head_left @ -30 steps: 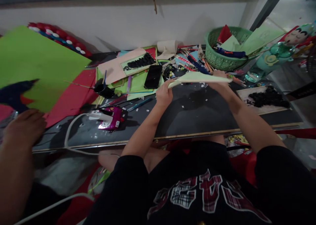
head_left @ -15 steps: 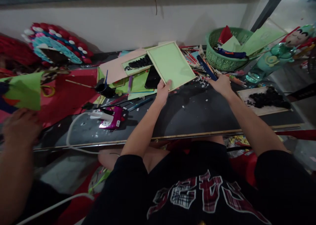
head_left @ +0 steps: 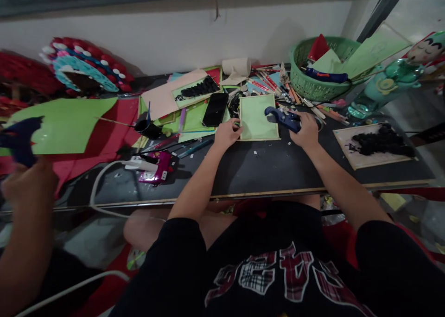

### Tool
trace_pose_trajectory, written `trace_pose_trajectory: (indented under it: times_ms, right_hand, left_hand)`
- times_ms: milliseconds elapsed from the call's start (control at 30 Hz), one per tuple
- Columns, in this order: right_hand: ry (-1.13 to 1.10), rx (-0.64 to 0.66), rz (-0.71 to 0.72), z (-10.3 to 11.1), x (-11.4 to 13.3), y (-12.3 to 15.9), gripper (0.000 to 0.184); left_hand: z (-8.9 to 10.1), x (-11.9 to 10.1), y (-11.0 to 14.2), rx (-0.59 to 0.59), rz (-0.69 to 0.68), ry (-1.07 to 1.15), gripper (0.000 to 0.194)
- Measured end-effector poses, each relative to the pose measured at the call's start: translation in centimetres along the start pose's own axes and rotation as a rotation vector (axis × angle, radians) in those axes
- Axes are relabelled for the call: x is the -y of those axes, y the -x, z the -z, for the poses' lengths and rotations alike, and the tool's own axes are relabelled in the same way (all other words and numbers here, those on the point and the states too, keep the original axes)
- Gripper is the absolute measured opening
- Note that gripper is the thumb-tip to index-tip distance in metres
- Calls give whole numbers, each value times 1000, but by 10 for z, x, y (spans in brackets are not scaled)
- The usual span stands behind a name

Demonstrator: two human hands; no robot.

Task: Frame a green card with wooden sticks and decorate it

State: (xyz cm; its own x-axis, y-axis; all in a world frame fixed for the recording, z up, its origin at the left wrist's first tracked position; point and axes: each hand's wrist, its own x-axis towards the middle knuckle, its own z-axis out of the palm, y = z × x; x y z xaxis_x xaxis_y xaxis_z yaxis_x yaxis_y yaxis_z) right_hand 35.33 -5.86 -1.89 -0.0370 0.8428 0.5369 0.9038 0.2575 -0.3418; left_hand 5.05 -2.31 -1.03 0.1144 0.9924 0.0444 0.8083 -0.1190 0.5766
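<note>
A small green board with a pale wooden rim (head_left: 257, 117) lies flat on the dark table (head_left: 278, 166). My left hand (head_left: 227, 134) rests at its left edge, fingers curled against the rim. My right hand (head_left: 306, 130) is closed round a blue glue gun (head_left: 282, 117) whose tip points at the board's right side. A black phone (head_left: 215, 109) lies just left of the board.
A green basket (head_left: 314, 83) with paper scraps stands at the back right. A tray of black curls (head_left: 380, 145) lies right. A pink power strip (head_left: 156, 166) with a white cable sits left. Another person's arm (head_left: 24, 224) holds a dark glue gun (head_left: 19, 138) over green paper (head_left: 66, 124).
The green board went from held up in both hands to lying flat on the table. My right hand let go of it and took the blue glue gun.
</note>
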Motion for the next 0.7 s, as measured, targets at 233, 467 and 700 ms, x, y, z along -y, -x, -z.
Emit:
trace_pose_trajectory:
  times_ms: [233, 467, 700]
  right_hand:
    - [17, 18, 17, -4, 2, -1, 49]
    - [-7, -46, -80, -9, -5, -4, 47]
    - [-109, -162, -249, -10, -7, -8, 38]
  left_hand:
    - [-4, 2, 5, 42, -261, 161, 37]
    - [-5, 2, 13, 334, -444, 382, 24]
    - [-10, 7, 4, 74, -476, -72, 55]
